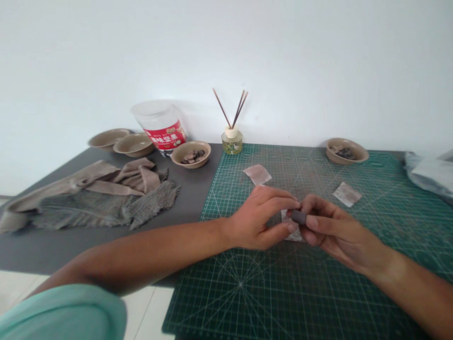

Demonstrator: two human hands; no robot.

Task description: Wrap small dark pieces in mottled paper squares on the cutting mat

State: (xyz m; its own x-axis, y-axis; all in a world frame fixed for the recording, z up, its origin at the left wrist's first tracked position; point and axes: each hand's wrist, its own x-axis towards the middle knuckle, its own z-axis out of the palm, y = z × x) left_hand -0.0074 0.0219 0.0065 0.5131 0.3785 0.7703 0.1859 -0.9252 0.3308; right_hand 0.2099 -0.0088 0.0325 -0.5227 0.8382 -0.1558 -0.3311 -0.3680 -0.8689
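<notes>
A small dark grey block (299,217) is pinched between the thumb and fingers of my right hand (334,229). My left hand (264,217) reaches in from the other side, its index fingertip close to the top of the block and its thumb below. A gap shows between that thumb and index finger; whether they touch the block I cannot tell. Beneath both hands, a pale square sheet (293,233) lies on the green cutting mat (244,293), partly covered by my fingers.
Similar squares lie on the mat: one behind my left hand (257,174), another farther right (347,194). Bowls with small pieces (191,160) (347,158) stand behind. A reed diffuser (232,141), plastic tub (161,125), crumpled cloth (88,203) and plastic bag (430,174) surround the mat.
</notes>
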